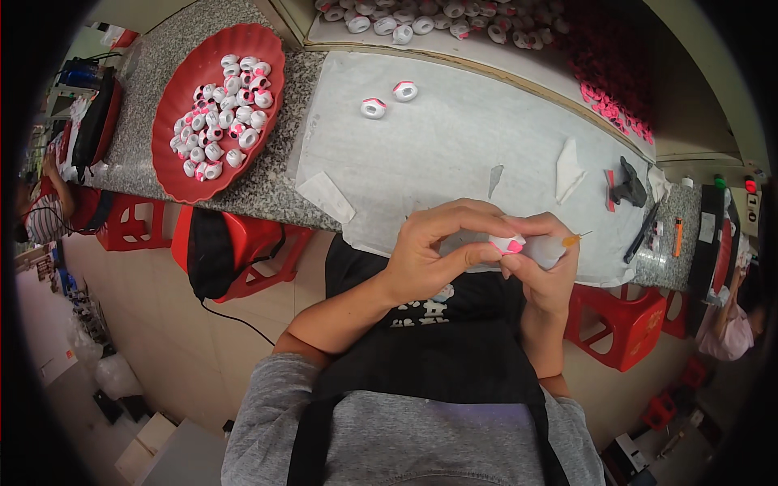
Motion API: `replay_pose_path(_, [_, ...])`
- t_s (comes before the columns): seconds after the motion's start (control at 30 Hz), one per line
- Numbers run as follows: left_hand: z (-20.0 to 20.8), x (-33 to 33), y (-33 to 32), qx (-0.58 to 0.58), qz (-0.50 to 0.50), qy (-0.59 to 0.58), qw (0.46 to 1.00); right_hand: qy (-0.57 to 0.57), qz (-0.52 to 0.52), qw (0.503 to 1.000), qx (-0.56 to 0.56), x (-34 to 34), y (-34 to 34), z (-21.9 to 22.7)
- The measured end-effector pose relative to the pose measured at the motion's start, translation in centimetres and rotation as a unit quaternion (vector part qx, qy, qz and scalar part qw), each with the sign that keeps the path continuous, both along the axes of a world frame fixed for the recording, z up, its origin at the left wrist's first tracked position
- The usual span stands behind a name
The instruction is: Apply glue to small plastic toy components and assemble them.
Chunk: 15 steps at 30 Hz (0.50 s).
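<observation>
White-and-pink piece (508,245), small and rounded, is held right of centre in the frame, above the near edge of the white sheet (462,138). It is pinched by the left hand (415,253): thumb and index are bent into a ring, tips closed on its left side, no slack seen. Its right side is met by the fingertips of the right hand (545,283), where a translucent needle-tipped bottle (546,249) is also tucked, needle pointed to the right of the frame. How hard the right fingertips are pressed cannot be told; the other left fingers are partly hidden.

Handling, judged by looks: piece is likely light and stiff, probably smooth plastic, so it could be spun out of a loose pinch. Best gripped by its opposite sides, fingertips only, pink face left uncovered. Bottle looks soft-walled; if squeezed hard, contents could be pushed out, so a light wrap around the body is advised, needle kept clear of skin.

Two similar white-and-pink rings (373,108) are laid at the upper left of the sheet. More are piled in the red scalloped tray (271,61), upper left of frame. Loose pink parts (616,115) are heaped upper right.
</observation>
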<state>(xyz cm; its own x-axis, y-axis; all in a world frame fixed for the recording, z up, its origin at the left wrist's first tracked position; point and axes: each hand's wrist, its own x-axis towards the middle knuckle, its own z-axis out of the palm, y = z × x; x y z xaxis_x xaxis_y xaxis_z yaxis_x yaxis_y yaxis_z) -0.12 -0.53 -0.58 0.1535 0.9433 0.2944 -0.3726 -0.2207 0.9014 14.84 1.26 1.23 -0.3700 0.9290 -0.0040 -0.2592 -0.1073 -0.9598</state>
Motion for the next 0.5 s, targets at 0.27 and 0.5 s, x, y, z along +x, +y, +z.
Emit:
replay_pose_path(0.27, [0.19, -0.07, 0.02, -0.063, -0.029, -0.045, 0.997, 0.014, 0.021, 0.999, -0.034, 0.20, 0.43, 0.38])
replay_pose_path(0.5, [0.08, -0.24, 0.03, -0.027, -0.012, -0.009, 1.000, 0.001, -0.012, 0.999, -0.036, -0.45, 0.08, 0.24])
